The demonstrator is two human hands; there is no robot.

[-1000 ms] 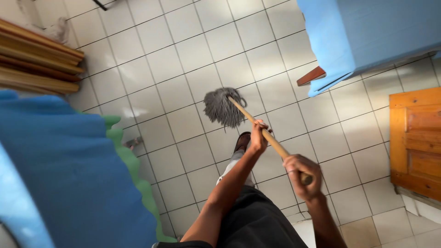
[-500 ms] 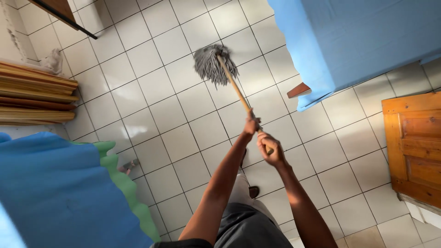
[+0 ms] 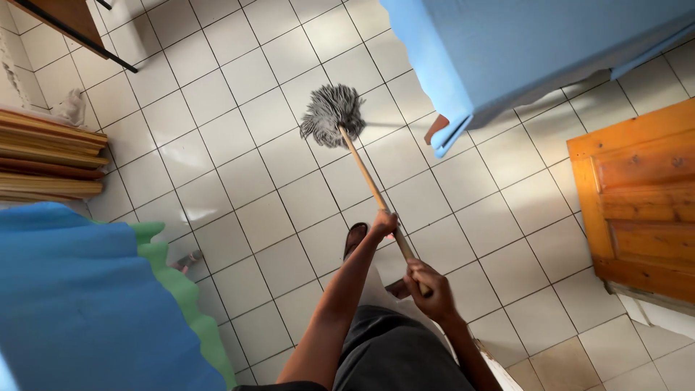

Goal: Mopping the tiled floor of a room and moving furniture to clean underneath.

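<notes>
Both hands are closed around a long wooden mop handle [image 3: 365, 177], the right hand [image 3: 428, 291] low near its end at lower centre and the left hand [image 3: 383, 222] just above, while the grey string mop head [image 3: 331, 112] rests on the white tiled floor [image 3: 217, 137] at upper centre beside a blue-covered bed [image 3: 507, 51].

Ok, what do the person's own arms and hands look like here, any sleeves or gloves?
Both forearms are bare, with no sleeves in view and no gloves. The left hand and right hand show no watch or bracelet; rings are too small to tell. Below them are dark grey trousers.
</notes>
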